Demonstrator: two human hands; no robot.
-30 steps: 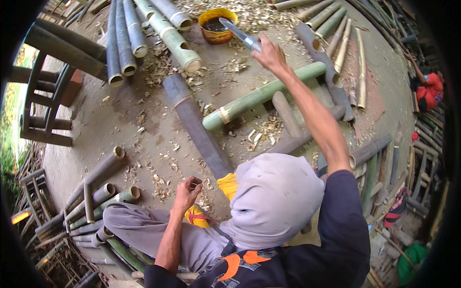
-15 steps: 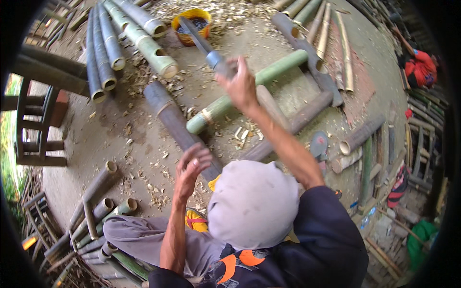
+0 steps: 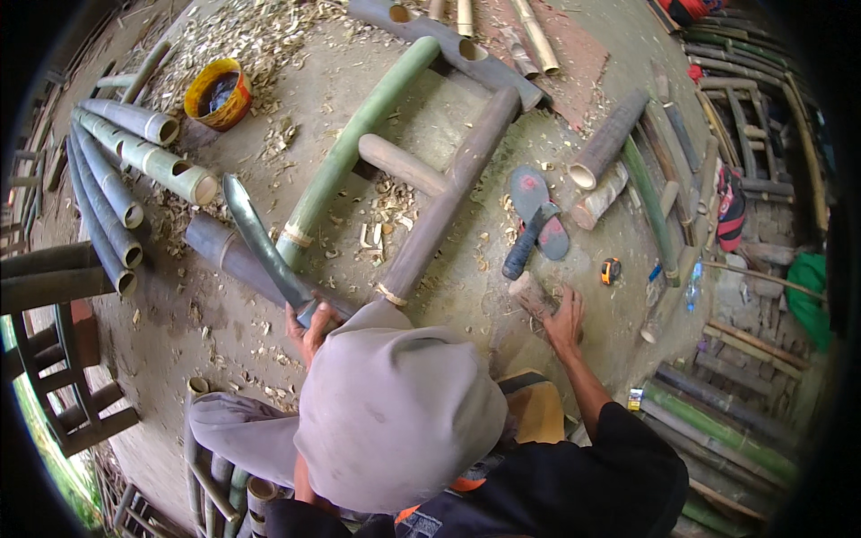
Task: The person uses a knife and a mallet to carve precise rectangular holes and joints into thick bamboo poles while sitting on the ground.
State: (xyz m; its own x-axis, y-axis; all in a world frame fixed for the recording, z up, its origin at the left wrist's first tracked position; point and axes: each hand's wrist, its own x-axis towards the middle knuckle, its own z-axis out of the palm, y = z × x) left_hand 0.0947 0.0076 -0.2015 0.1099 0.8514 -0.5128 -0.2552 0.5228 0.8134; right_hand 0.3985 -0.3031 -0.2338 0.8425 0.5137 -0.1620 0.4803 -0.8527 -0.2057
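Note:
A machete with a long curved blade (image 3: pixel 254 233) is in my left hand (image 3: pixel 309 332), whose fingers are closed around its handle end. The blade points up and away to the far left, passing over a dark bamboo piece (image 3: pixel 215 247). On the floor at the right, my right hand (image 3: pixel 563 321) grips a short, rough wooden stub (image 3: pixel 531 294). Just beyond the stub lies a tool with a black wrapped handle (image 3: pixel 520 254), resting across a pair of sandals (image 3: pixel 554 235). Between the hands and farther out is a bamboo frame with a green pole (image 3: pixel 359 148) and a brownish pole (image 3: pixel 457 188).
A short rung (image 3: pixel 404 165) meets the brownish pole. A notched dark bamboo (image 3: pixel 498 67) lies at the frame's far end. Left stand several bamboo poles (image 3: pixel 108 184) and a yellow bucket (image 3: pixel 238 106) of dark contents. A tape measure (image 3: pixel 610 270) lies right. Shavings litter the floor.
The machete has passed from my right hand to my left. My right hand has come down to the stub at the right. The view has turned rightward.

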